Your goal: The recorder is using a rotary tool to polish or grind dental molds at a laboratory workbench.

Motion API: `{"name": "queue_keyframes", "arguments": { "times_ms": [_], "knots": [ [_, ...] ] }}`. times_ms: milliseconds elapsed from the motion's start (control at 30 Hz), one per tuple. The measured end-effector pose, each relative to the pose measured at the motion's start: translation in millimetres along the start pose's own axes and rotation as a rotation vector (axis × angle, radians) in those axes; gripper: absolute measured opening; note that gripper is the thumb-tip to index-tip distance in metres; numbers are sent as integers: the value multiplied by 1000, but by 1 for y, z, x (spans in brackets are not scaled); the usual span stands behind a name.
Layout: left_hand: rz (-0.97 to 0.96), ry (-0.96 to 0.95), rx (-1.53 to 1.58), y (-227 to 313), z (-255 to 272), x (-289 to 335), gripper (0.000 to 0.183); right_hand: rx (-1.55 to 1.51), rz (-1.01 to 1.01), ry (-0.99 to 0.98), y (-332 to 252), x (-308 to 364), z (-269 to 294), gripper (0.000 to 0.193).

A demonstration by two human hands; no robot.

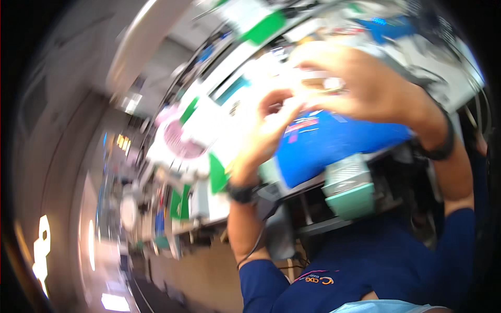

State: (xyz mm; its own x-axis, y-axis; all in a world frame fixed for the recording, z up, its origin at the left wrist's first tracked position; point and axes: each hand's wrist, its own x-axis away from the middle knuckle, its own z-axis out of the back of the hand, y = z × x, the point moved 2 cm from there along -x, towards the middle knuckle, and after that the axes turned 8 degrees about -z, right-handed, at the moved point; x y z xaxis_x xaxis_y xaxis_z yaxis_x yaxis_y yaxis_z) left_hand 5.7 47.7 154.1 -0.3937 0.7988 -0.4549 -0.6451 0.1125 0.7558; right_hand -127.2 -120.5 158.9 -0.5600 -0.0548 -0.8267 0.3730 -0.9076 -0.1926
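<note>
Tabletop (451,93), stretching before the person from left to right; on it, a mat (334,143), in front of the torso, with small strips (305,123) lying on its left part. Left hand (265,128) and right hand (355,81), above the mat's far left portion, fingers close together; item between them too blurred to tell. Fan-like item (182,140), left of the left hand. Box (350,194), at the tabletop's near edge, between mat and torso. Bands, one on each wrist: left (242,193), right (443,145).

Pale workbench (218,205), blue mat (334,145), pink fan (182,140)
</note>
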Motion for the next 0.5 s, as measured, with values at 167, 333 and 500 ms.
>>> {"name": "queue_keyframes", "arguments": {
  "times_ms": [167,333,500],
  "knots": [
    [-161,-75,-111,-14,13,25,26,-238,-238,-146,-10,-5,-13,27],
    [-254,-24,-214,-34,18,52,26,-139,-311,-254,8,0,-10,44],
    [-147,-3,-406,-62,20,78,30,-32,-317,-317,26,23,-10,35]
  ]
}}
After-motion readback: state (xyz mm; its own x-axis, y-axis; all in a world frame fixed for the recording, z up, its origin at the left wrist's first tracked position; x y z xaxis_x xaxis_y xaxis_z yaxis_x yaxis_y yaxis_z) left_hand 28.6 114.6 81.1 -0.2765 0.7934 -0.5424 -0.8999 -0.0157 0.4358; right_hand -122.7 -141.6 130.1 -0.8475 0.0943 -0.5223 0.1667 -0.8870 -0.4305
